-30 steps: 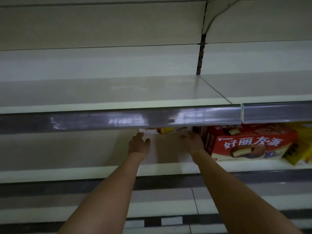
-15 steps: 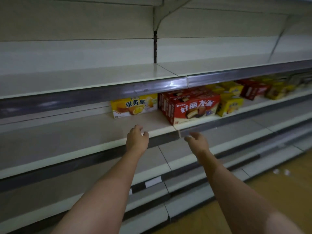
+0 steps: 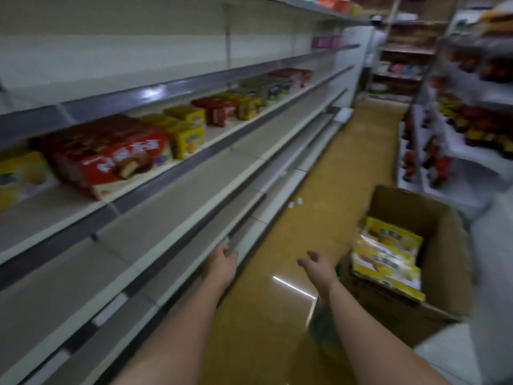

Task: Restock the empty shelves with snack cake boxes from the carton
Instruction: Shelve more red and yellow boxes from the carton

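An open brown carton [image 3: 441, 245] stands on the floor at the right, holding several yellow snack cake boxes [image 3: 388, 259]. My right hand [image 3: 316, 266] hovers just left of the carton, fingers relaxed and holding nothing. My left hand [image 3: 223, 261] is out over the edge of a low shelf, also holding nothing. One yellow snack cake box [image 3: 19, 176] sits on the middle shelf [image 3: 69, 215] at the far left, beside red cake boxes [image 3: 111, 157]. The view is motion-blurred.
More yellow and red boxes [image 3: 222, 112] line the middle shelf further down. Bare shelves [image 3: 166, 207] run along the left, above and below it. A yellow floor aisle [image 3: 347, 168] leads ahead. Stocked white racks [image 3: 472, 120] stand on the right.
Both hands let go of the yellow box on the middle shelf and pulled back. My view has swung right and down, bringing the aisle and carton into sight.
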`<move>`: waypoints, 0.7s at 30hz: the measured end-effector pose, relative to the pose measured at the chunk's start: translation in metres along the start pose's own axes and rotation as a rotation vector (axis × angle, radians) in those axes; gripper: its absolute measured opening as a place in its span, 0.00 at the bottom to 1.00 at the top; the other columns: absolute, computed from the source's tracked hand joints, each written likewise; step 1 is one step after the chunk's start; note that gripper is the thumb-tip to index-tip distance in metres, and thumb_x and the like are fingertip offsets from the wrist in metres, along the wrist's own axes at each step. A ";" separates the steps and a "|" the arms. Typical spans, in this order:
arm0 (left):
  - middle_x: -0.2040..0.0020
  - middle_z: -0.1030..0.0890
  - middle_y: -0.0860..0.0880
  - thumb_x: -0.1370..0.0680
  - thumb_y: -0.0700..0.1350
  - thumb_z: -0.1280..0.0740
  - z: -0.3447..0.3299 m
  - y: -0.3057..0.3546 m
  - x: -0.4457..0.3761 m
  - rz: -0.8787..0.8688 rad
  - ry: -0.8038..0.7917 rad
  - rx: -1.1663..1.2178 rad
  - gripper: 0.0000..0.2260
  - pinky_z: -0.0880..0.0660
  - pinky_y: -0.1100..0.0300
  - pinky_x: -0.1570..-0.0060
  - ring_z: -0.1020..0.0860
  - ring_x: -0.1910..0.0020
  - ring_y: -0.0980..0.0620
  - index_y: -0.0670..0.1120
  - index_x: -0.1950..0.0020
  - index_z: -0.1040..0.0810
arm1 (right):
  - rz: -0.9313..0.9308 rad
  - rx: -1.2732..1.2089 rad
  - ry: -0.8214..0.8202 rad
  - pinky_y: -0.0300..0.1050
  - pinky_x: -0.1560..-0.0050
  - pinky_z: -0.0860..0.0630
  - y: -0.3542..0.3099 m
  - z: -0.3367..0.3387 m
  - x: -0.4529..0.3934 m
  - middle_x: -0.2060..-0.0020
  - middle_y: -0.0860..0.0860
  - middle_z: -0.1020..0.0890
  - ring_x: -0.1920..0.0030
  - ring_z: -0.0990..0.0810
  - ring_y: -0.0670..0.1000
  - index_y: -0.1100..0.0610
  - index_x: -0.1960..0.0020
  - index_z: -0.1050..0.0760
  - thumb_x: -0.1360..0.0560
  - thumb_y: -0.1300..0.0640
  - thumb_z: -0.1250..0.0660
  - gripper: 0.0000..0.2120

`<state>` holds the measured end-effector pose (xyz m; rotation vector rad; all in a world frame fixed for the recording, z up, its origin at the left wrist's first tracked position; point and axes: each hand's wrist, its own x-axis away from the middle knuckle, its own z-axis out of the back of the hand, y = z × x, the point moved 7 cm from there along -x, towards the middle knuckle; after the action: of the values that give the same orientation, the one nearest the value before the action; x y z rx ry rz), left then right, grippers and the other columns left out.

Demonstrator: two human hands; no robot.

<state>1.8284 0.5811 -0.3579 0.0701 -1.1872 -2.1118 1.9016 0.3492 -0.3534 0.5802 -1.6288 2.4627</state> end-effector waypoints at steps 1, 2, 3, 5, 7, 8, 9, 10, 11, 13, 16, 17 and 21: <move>0.38 0.24 0.44 0.18 0.49 0.42 -0.024 0.010 0.002 -0.014 -0.036 0.008 0.15 0.28 0.54 0.43 0.24 0.44 0.44 0.45 0.35 0.29 | -0.026 -0.001 0.044 0.46 0.41 0.31 0.013 0.024 -0.003 0.34 0.57 0.27 0.36 0.28 0.57 0.60 0.30 0.33 0.24 0.58 0.34 0.23; 0.37 0.25 0.44 0.19 0.49 0.41 -0.054 0.023 0.007 -0.029 -0.080 0.005 0.16 0.28 0.54 0.41 0.25 0.41 0.44 0.44 0.33 0.29 | -0.054 -0.008 0.098 0.46 0.42 0.30 0.030 0.057 -0.006 0.36 0.57 0.26 0.38 0.26 0.57 0.59 0.31 0.31 0.24 0.58 0.33 0.22; 0.36 0.25 0.44 0.19 0.49 0.41 -0.081 0.035 0.010 -0.043 -0.112 -0.005 0.17 0.28 0.53 0.39 0.25 0.40 0.43 0.43 0.33 0.29 | -0.069 -0.020 0.138 0.46 0.43 0.29 0.043 0.083 -0.009 0.37 0.56 0.24 0.40 0.25 0.57 0.59 0.33 0.29 0.25 0.58 0.33 0.22; 0.35 0.25 0.43 0.19 0.48 0.41 -0.137 0.062 0.025 -0.073 -0.177 -0.040 0.17 0.29 0.55 0.39 0.26 0.38 0.43 0.42 0.33 0.28 | -0.094 -0.022 0.203 0.47 0.43 0.28 0.067 0.138 -0.010 0.39 0.56 0.23 0.41 0.24 0.57 0.60 0.34 0.29 0.25 0.57 0.33 0.21; 0.35 0.25 0.42 0.19 0.48 0.41 -0.186 0.086 0.041 -0.105 -0.237 -0.057 0.18 0.31 0.55 0.39 0.27 0.37 0.43 0.41 0.32 0.29 | -0.124 -0.014 0.248 0.47 0.41 0.30 0.087 0.185 -0.012 0.35 0.55 0.26 0.37 0.26 0.56 0.60 0.31 0.31 0.24 0.55 0.33 0.24; 0.35 0.25 0.42 0.19 0.49 0.41 -0.208 0.096 0.048 -0.113 -0.263 -0.061 0.18 0.31 0.54 0.39 0.27 0.37 0.43 0.41 0.32 0.29 | -0.140 -0.022 0.261 0.47 0.40 0.30 0.096 0.206 -0.012 0.34 0.55 0.27 0.36 0.27 0.56 0.59 0.30 0.32 0.24 0.54 0.33 0.25; 0.35 0.25 0.43 0.19 0.49 0.41 -0.232 0.106 0.055 -0.116 -0.285 -0.067 0.18 0.31 0.54 0.39 0.27 0.37 0.43 0.41 0.32 0.28 | -0.160 -0.032 0.275 0.47 0.40 0.30 0.107 0.228 -0.014 0.33 0.55 0.28 0.36 0.28 0.56 0.59 0.30 0.32 0.24 0.54 0.33 0.25; 0.35 0.25 0.43 0.19 0.49 0.40 -0.251 0.113 0.060 -0.112 -0.294 -0.068 0.18 0.30 0.53 0.39 0.27 0.38 0.43 0.41 0.33 0.28 | -0.176 -0.032 0.286 0.47 0.40 0.30 0.117 0.245 -0.016 0.33 0.55 0.27 0.36 0.27 0.56 0.59 0.30 0.32 0.24 0.55 0.33 0.24; 0.36 0.25 0.43 0.19 0.49 0.40 -0.267 0.118 0.063 -0.108 -0.303 -0.068 0.17 0.30 0.53 0.38 0.27 0.38 0.42 0.42 0.34 0.28 | -0.187 -0.035 0.300 0.48 0.41 0.29 0.125 0.261 -0.019 0.34 0.55 0.27 0.37 0.27 0.56 0.59 0.30 0.32 0.23 0.55 0.33 0.24; 0.37 0.24 0.43 0.19 0.49 0.40 -0.302 0.127 0.070 -0.104 -0.328 -0.072 0.16 0.29 0.52 0.39 0.26 0.39 0.42 0.42 0.35 0.27 | -0.218 -0.045 0.311 0.46 0.44 0.28 0.146 0.291 -0.025 0.35 0.54 0.26 0.39 0.26 0.55 0.59 0.30 0.33 0.23 0.57 0.34 0.23; 0.37 0.24 0.43 0.19 0.49 0.40 -0.337 0.137 0.073 -0.101 -0.343 -0.086 0.16 0.29 0.50 0.37 0.26 0.38 0.43 0.43 0.34 0.28 | -0.246 -0.040 0.319 0.44 0.45 0.31 0.168 0.324 -0.033 0.34 0.56 0.28 0.36 0.28 0.55 0.60 0.29 0.35 0.22 0.58 0.36 0.23; 0.37 0.24 0.44 0.19 0.49 0.41 -0.347 0.140 0.072 -0.099 -0.343 -0.089 0.16 0.29 0.50 0.38 0.26 0.38 0.43 0.43 0.33 0.29 | -0.253 -0.037 0.324 0.45 0.43 0.31 0.174 0.333 -0.038 0.32 0.56 0.29 0.34 0.29 0.56 0.60 0.28 0.36 0.22 0.58 0.36 0.23; 0.38 0.24 0.44 0.18 0.49 0.42 -0.374 0.150 0.057 -0.080 -0.314 -0.093 0.17 0.27 0.51 0.42 0.26 0.40 0.44 0.45 0.31 0.31 | -0.280 -0.026 0.331 0.48 0.38 0.31 0.188 0.355 -0.059 0.30 0.56 0.31 0.32 0.31 0.57 0.60 0.27 0.38 0.21 0.58 0.37 0.24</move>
<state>2.0050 0.2242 -0.4437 -0.2705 -1.2794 -2.3046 1.9826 -0.0438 -0.4155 0.3446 -1.3487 2.1920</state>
